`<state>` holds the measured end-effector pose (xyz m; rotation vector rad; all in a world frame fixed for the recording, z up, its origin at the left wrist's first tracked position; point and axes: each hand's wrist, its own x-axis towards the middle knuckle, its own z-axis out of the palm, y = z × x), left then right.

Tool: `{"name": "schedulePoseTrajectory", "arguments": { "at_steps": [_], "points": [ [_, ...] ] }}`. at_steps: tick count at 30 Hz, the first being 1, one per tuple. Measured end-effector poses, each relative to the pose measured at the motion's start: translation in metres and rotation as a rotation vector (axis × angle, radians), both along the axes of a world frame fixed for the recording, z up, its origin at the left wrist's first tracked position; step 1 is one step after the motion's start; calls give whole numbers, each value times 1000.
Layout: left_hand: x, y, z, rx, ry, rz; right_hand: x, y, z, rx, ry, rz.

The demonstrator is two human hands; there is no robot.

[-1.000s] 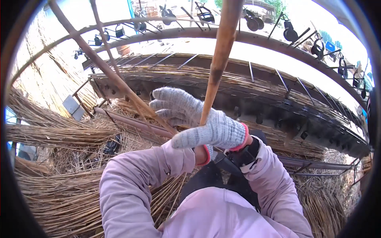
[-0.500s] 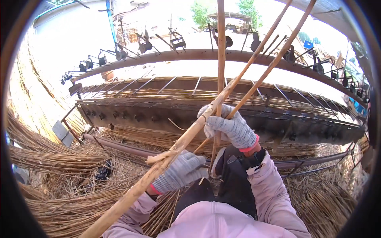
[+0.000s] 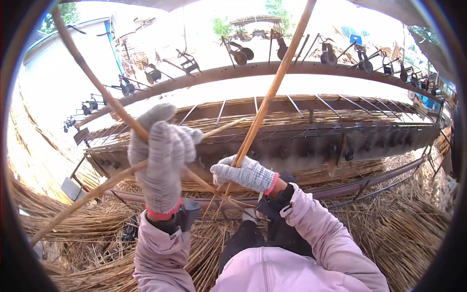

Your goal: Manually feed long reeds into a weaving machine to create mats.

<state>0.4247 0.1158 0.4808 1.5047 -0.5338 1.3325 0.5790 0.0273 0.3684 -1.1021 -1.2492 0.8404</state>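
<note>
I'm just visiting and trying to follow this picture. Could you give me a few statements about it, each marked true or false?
1. Both hands wear grey knitted work gloves with red cuffs. True.
2. The left hand grips a thin tan reed stalk. True.
3. The right hand is empty. False: it is closed around a long straight tan cane.
4. The sleeves are dark blue. False: they are pale pink.
5. Dry straw bundles lie around the long metal machine. True.
</note>
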Motion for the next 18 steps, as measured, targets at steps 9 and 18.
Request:
{"name": "schedulePoseTrajectory", "arguments": {
  "at_steps": [9,18],
  "points": [
    [-459,190,36,-309,42,1143,87,-86,-3,450,376,-343],
    [-696,48,-281,-1623,198,1937,189,-210,43,736,469,-331]
  ]
}}
